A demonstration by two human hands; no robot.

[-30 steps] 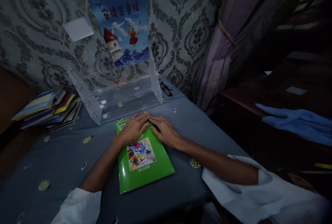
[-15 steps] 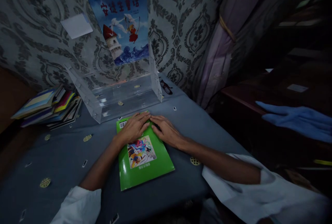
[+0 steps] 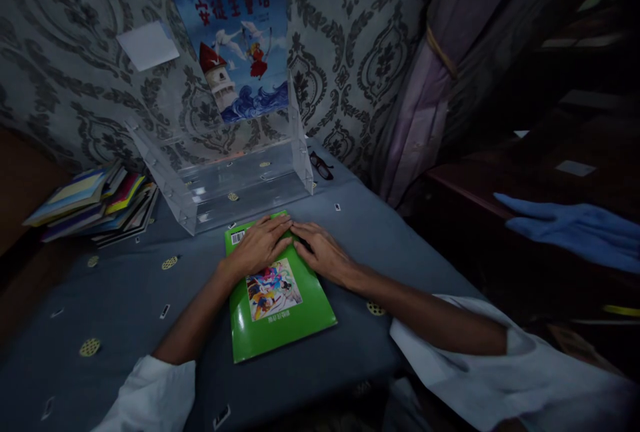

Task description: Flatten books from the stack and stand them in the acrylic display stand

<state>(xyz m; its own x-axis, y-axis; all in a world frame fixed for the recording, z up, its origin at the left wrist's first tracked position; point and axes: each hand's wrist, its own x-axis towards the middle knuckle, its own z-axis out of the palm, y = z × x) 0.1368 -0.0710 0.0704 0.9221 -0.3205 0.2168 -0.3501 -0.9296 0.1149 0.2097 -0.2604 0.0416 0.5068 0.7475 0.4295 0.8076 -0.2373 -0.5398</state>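
A green book (image 3: 285,332) with a colourful picture and a barcode lies closed on the grey tablecloth (image 3: 200,385), upside down to me. My left hand (image 3: 261,244) rests flat on its far part, fingers stretched out. From the right, my right hand (image 3: 323,252) lies over the book's far right edge with its fingers extended, and the fingertips of both hands meet near the top. Just beyond them stands a clear acrylic rack (image 3: 240,202). A blue book (image 3: 240,52) with a castle and waves on its cover stands upright at the rack's back.
A stack of books (image 3: 100,202) lies left of the rack. Dark-framed glasses (image 3: 321,165) rest by the rack's right side. A patterned curtain (image 3: 345,39) hangs behind, with a tied purple curtain (image 3: 425,99) to the right. At far right is a blue glove (image 3: 575,229).
Both hands stay in the same place on the green book. The whole view has shifted very slightly; nothing on the table has visibly moved.
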